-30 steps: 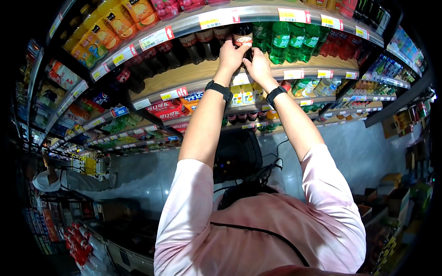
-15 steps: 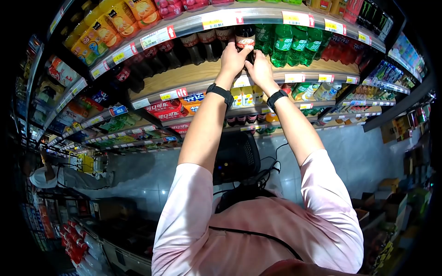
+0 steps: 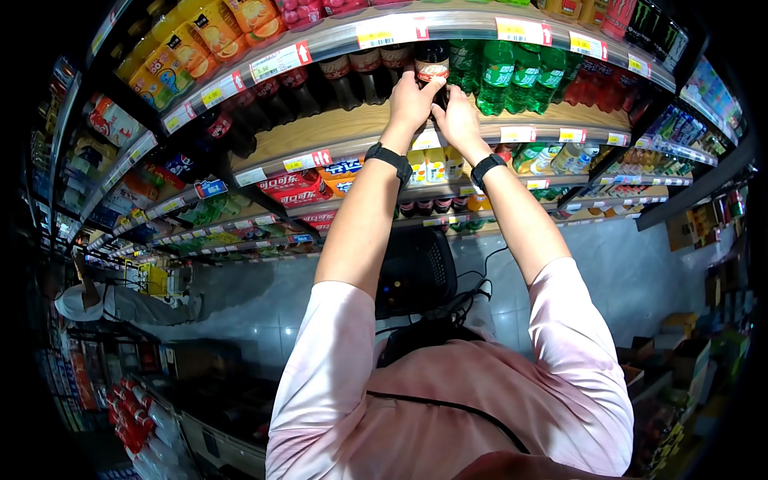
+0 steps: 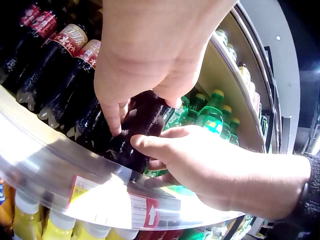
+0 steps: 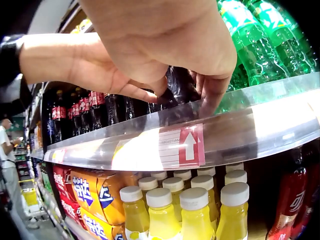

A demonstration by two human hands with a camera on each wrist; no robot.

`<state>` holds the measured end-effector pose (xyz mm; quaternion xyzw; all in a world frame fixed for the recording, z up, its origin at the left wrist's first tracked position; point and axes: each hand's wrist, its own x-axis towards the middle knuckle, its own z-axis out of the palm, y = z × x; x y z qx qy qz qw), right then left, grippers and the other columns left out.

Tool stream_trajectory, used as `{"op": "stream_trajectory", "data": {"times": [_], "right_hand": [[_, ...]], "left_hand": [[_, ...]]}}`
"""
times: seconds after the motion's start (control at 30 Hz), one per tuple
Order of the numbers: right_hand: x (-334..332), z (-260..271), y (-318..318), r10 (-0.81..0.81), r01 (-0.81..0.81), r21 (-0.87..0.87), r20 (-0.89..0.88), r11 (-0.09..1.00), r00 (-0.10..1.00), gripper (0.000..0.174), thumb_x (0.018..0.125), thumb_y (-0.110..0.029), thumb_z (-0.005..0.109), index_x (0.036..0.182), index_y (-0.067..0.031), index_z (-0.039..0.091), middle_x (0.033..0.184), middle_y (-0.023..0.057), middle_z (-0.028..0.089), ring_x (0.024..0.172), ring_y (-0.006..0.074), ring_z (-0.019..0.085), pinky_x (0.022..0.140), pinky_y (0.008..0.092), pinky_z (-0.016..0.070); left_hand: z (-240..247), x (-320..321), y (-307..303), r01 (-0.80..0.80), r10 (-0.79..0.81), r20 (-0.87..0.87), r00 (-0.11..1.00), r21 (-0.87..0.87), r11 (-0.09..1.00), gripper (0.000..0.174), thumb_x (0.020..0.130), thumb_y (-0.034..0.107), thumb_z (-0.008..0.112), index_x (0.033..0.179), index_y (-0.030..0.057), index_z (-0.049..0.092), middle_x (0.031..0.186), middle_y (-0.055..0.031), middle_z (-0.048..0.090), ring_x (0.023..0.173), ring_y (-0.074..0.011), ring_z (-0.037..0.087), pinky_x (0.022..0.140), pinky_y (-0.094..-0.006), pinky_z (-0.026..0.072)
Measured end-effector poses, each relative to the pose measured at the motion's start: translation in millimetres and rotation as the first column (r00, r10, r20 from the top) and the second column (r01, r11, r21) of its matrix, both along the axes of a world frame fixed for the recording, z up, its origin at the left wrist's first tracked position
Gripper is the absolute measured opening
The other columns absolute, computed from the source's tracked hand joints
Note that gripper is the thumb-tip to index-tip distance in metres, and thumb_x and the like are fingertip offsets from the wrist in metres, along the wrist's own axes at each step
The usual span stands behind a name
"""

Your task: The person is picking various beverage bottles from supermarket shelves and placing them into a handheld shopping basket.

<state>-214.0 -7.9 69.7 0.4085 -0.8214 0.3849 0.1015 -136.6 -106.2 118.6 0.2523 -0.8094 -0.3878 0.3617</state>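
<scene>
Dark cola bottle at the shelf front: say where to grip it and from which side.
Grip the dark cola bottle round its lower body, coming from the aisle side over the shelf rail. Other cola bottles and green bottles crowd its sides, leaving only the front free; the left hand and right hand hold it there.

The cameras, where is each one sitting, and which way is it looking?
Head: on the person's head, facing the drink shelves; shows pink sleeves, left hand and right hand on a dark bottle.
Left wrist: by the left hand, looking past its fingers at the bottle; shows both hands.
Right wrist: under the right hand, facing the shelf edge and yellow bottles; shows both hands.
Shared: both hands holding that dark bottle.
</scene>
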Motion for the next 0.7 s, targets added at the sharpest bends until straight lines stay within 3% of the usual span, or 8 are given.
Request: {"op": "stream_trajectory", "data": {"times": [0.17, 0.3, 0.37, 0.5, 0.57, 0.63, 0.67, 0.7], "right_hand": [[4.2, 2.8, 2.5, 0.000, 0.001, -0.045, 0.023, 0.999, 1.000, 0.049, 0.088, -0.021, 0.069, 0.125, 0.0028, 0.050, 0.116, 0.0261, 0.062, 0.105, 0.0428, 0.062, 0.090, 0.0491, 0.0513], [3.8, 3.7, 1.8, -0.001, 0.002, -0.028, 0.039, 1.000, 0.999, 0.050, 0.088, -0.022, 0.069, 0.126, 0.0029, 0.049, 0.116, 0.0256, 0.062, 0.107, 0.0419, 0.062, 0.090, 0.0485, 0.0510], [5.2, 3.9, 2.3, -0.007, 0.008, -0.025, 0.042, 1.000, 0.999, 0.050, 0.088, -0.022, 0.069, 0.127, 0.0029, 0.049, 0.117, 0.0253, 0.062, 0.107, 0.0417, 0.062, 0.091, 0.0483, 0.0510], [5.1, 3.5, 1.4, -0.022, 0.023, -0.020, 0.051, 1.000, 0.998, 0.052, 0.087, -0.022, 0.069, 0.128, 0.0030, 0.050, 0.120, 0.0251, 0.062, 0.109, 0.0411, 0.062, 0.091, 0.0470, 0.0512], [1.7, 0.1, 0.3, 0.005, 0.000, -0.054, 0.095, 0.999, 0.995, 0.052, 0.087, -0.022, 0.070, 0.128, 0.0033, 0.050, 0.122, 0.0253, 0.062, 0.110, 0.0408, 0.062, 0.092, 0.0467, 0.0510], [1.6, -1.1, 3.7, 0.047, -0.034, -0.090, 0.150, 0.995, 0.988, 0.057, 0.085, -0.020, 0.071, 0.131, 0.0047, 0.049, 0.124, 0.0279, 0.060, 0.114, 0.0416, 0.060, 0.097, 0.0453, 0.0496], [4.2, -4.4, 4.7, 0.010, 0.002, -0.173, 0.068, 0.985, 0.998, 0.064, 0.083, -0.019, 0.072, 0.136, 0.0054, 0.045, 0.131, 0.0289, 0.056, 0.119, 0.0429, 0.057, 0.100, 0.0461, 0.0476], [15.1, -7.6, 10.5, -0.033, 0.033, -0.246, 0.002, 0.969, 0.999, 0.072, 0.082, -0.019, 0.073, 0.141, 0.0061, 0.041, 0.138, 0.0298, 0.051, 0.123, 0.0441, 0.054, 0.104, 0.0468, 0.0456]], "left_hand": [[-1.7, -1.3, 0.4, -0.010, 0.009, -0.023, 1.000, -0.041, 0.999, 0.056, 0.084, 0.040, 0.075, 0.114, -0.0044, 0.060, 0.102, -0.0199, 0.072, 0.096, -0.0326, 0.070, 0.086, -0.0410, 0.0523], [-1.3, -2.3, 0.4, -0.018, 0.016, -0.040, 0.999, -0.046, 0.999, 0.051, 0.083, 0.037, 0.075, 0.107, -0.0051, 0.060, 0.105, -0.0259, 0.069, 0.100, -0.0422, 0.066, 0.086, -0.0473, 0.0519], [-2.4, -2.3, -0.3, -0.028, 0.027, -0.011, 1.000, -0.070, 0.997, 0.056, 0.083, 0.041, 0.075, 0.113, -0.0040, 0.060, 0.101, -0.0199, 0.072, 0.095, -0.0334, 0.070, 0.085, -0.0410, 0.0524], [-9.0, -6.1, -4.9, -0.029, 0.030, 0.019, 0.999, -0.052, 0.998, 0.055, 0.083, 0.040, 0.076, 0.112, -0.0043, 0.060, 0.103, -0.0200, 0.072, 0.095, -0.0316, 0.070, 0.085, -0.0413, 0.0524], [-18.8, -10.0, -8.2, 0.148, -0.125, -0.185, 0.975, 0.113, 0.983, 0.055, 0.084, 0.036, 0.076, 0.115, -0.0057, 0.059, 0.105, -0.0208, 0.072, 0.099, -0.0288, 0.070, 0.087, -0.0414, 0.0523], [-7.1, 11.4, 14.7, 0.106, -0.093, -0.191, 0.977, 0.063, 0.992, 0.058, 0.084, 0.030, 0.076, 0.123, -0.0088, 0.055, 0.113, -0.0237, 0.069, 0.107, -0.0272, 0.068, 0.091, -0.0390, 0.0515], [-24.7, 13.6, 19.8, -0.096, 0.060, -0.246, 0.967, -0.135, 0.986, 0.065, 0.084, 0.026, 0.076, 0.131, -0.0099, 0.051, 0.121, -0.0263, 0.065, 0.113, -0.0287, 0.065, 0.095, -0.0367, 0.0502], [-33.7, 30.7, 29.3, -0.099, 0.036, -0.288, 0.957, -0.208, 0.973, 0.065, 0.089, 0.025, 0.073, 0.138, -0.0087, 0.047, 0.123, -0.0248, 0.064, 0.112, -0.0265, 0.064, 0.096, -0.0338, 0.0496]]}}
